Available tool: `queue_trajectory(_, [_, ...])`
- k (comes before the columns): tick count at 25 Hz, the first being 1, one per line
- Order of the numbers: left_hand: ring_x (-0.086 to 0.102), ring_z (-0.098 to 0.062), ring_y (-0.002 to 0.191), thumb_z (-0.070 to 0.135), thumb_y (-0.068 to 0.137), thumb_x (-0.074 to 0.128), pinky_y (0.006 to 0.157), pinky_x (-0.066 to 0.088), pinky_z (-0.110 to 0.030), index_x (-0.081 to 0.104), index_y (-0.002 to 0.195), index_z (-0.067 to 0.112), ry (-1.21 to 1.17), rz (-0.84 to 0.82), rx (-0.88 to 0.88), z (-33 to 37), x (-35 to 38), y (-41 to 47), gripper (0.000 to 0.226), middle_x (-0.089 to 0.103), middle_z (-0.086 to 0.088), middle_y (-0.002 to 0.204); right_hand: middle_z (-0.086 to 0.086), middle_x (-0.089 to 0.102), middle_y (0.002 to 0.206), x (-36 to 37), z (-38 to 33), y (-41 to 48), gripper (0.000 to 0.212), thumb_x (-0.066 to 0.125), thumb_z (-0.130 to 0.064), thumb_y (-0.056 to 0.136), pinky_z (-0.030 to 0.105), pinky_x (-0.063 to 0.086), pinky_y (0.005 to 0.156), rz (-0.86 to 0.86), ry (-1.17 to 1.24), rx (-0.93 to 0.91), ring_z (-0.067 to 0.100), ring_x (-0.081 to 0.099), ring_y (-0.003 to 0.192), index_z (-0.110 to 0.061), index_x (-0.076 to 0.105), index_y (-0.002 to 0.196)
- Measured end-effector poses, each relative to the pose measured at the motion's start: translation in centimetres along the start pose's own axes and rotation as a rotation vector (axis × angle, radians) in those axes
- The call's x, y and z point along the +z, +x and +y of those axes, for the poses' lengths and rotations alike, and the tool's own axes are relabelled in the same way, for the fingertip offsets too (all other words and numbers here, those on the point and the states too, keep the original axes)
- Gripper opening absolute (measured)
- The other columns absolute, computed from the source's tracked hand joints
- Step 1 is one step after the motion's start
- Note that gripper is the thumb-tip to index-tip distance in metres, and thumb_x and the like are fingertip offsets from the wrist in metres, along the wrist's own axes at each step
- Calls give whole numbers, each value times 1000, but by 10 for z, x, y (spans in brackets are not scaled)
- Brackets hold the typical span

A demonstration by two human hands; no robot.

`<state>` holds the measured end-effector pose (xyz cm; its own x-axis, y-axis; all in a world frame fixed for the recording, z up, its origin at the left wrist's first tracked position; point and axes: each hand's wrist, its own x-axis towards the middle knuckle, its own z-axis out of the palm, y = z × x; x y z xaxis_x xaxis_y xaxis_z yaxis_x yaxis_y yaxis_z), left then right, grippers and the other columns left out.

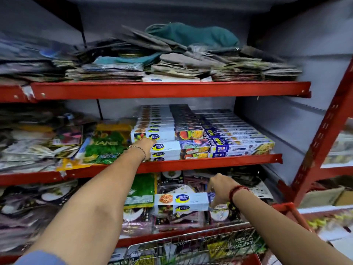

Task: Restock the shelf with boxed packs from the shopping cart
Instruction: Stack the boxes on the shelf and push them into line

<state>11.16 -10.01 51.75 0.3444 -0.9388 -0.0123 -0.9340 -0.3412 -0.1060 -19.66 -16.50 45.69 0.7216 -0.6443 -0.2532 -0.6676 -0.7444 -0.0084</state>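
Note:
Long white boxed packs with blue-and-yellow round logos (172,131) lie stacked in rows on the middle red shelf (210,159). My left hand (143,145) reaches to the left end of that stack and touches the front boxes; its fingers are hidden behind the knuckles. My right hand (221,189) grips the right end of two matching boxed packs (181,202), held level in front of the lower shelf, above the shopping cart (191,245).
Green leaf-print packets (107,146) lean left of the stack. Flat dark packets and a teal cloth (191,35) pile on the top shelf. Packets fill the lower shelf. A red upright post (321,134) stands at the right. The wire cart holds more packs.

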Motion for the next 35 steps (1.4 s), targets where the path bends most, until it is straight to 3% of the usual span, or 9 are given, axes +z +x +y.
queue_trajectory(5, [53,-32,124,-6,85,58,97,53,-40,45,146,19,-26,105,11,-9,15,18,67,42,-12,143,6,74,104,2,3,14,57,87,-46,63,30,47,64,5,16,-7,26,68,93,-11,74,106])
queue_trajectory(9, [56,-31,119,-5,89,56,93,55,-41,53,141,24,-29,187,-21,-11,17,17,60,49,-11,132,5,60,74,4,1,24,58,87,-50,60,31,43,56,26,25,5,23,57,67,-6,73,96])
queue_trajectory(14, [60,-33,117,-5,89,57,86,55,-43,50,141,20,-41,199,-83,2,9,-4,59,50,-12,134,2,74,100,-3,-4,26,56,88,-50,57,35,58,70,52,16,-20,24,68,87,-15,75,100])
queue_trajectory(18, [58,-25,122,37,93,61,93,53,-39,53,138,24,-163,245,110,17,4,-35,48,54,-3,140,2,75,104,-25,-12,19,59,90,-48,59,34,59,76,100,21,-26,22,69,92,-15,75,105])
queue_trajectory(21, [66,-16,106,75,78,56,89,57,-33,66,123,28,-173,66,207,25,-3,-63,66,70,5,122,3,74,108,-52,-20,12,58,89,-45,62,35,59,82,150,19,-28,22,68,97,-13,73,109])
queue_trajectory(23, [68,-13,96,83,67,60,82,58,-30,69,119,27,-140,4,227,26,-9,-77,77,74,8,111,4,73,109,-71,-26,12,57,89,-44,63,36,59,82,184,4,-38,22,67,97,-13,73,109])
queue_trajectory(25, [67,-15,104,78,64,68,86,57,-32,66,124,28,-64,34,251,21,-16,-81,78,72,8,116,4,73,111,-88,-29,14,59,89,-45,63,39,58,86,219,-12,-48,23,67,100,-14,73,110])
queue_trajectory(29, [58,-19,124,59,76,71,96,54,-39,54,137,27,1,144,202,0,-24,-71,71,61,5,136,7,70,115,-114,-36,28,63,88,-46,63,40,57,87,300,-34,-78,26,65,104,-15,71,115])
queue_trajectory(35, [50,-25,125,39,91,65,95,54,-45,47,143,20,-10,230,72,-21,-19,-32,58,47,-5,137,13,67,120,-133,-45,78,59,82,-42,73,41,56,83,400,-81,-68,34,66,105,-18,65,124])
